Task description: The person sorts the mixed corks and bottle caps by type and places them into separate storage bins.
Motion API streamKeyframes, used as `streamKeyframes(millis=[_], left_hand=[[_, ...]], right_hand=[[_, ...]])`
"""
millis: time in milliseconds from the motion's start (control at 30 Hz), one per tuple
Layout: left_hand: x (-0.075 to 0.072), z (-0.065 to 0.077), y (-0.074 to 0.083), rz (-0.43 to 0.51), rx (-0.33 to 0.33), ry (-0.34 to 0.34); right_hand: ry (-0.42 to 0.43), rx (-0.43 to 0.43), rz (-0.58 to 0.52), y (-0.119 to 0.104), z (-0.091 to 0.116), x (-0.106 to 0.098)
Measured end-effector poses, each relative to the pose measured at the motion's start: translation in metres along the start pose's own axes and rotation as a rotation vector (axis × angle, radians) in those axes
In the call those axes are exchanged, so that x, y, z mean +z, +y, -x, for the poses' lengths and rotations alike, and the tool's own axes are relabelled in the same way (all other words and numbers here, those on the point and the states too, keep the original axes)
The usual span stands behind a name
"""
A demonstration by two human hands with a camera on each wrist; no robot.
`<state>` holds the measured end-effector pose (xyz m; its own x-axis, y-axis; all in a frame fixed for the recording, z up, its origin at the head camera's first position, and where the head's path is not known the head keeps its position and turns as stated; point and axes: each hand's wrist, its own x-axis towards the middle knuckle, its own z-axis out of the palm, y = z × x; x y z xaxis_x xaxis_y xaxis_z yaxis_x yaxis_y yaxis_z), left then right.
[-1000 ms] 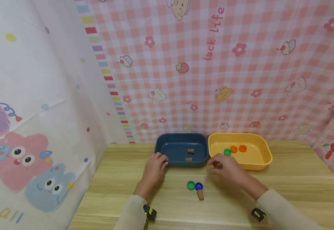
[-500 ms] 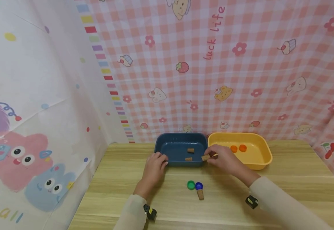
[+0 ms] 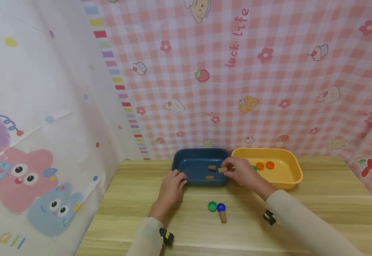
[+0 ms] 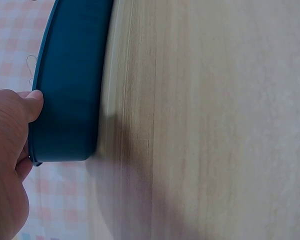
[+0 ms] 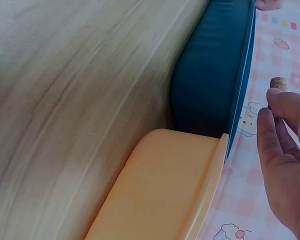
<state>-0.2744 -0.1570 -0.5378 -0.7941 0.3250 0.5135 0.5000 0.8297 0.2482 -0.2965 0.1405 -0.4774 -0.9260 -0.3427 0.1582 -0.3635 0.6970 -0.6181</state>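
Observation:
My right hand (image 3: 241,171) pinches a cork stopper (image 3: 222,170) over the right end of the blue tray (image 3: 201,152). In the right wrist view the cork (image 5: 278,83) sticks out past the thumb and fingertips. Two more corks lie inside the blue tray, one farther back (image 3: 212,167) and one nearer the front (image 3: 209,177). At the tray's front left corner my left hand (image 3: 172,186) grips the rim; the left wrist view has its thumb (image 4: 35,105) on the outer wall. On the table, a green cap (image 3: 212,206) sits beside a blue cap (image 3: 221,207), with a cork (image 3: 222,217) touching the blue one.
A yellow tray (image 3: 292,177) stands right beside the blue one. It holds two orange caps (image 3: 270,165) and a green cap (image 3: 254,167), partly hidden by my right hand. A checked pink cloth (image 3: 186,89) hangs behind the wooden table (image 3: 320,213).
The right hand has carried its cork left and up, from in front of the yellow tray to over the blue tray. The left hand has stayed put on the rim.

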Motion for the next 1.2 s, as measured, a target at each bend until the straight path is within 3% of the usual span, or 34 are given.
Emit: streamKeyframes(millis=[233,467,700,1200], left_hand=[[0.0,0.001,0.0,-0.003,-0.011,-0.012],[-0.001,0.0,0.0,0.027,-0.026,-0.036],[0.0,0.0,0.0,0.019,-0.023,-0.021],[0.001,0.001,0.0,0.011,-0.001,0.003]], right_hand=[[-0.014,-0.004,0.017,0.001,-0.013,0.003],[-0.05,0.06,0.045,0.0,-0.025,0.005],[-0.058,0.035,0.065,-0.002,-0.032,0.007],[-0.055,0.062,-0.005,0.006,-0.043,0.02]])
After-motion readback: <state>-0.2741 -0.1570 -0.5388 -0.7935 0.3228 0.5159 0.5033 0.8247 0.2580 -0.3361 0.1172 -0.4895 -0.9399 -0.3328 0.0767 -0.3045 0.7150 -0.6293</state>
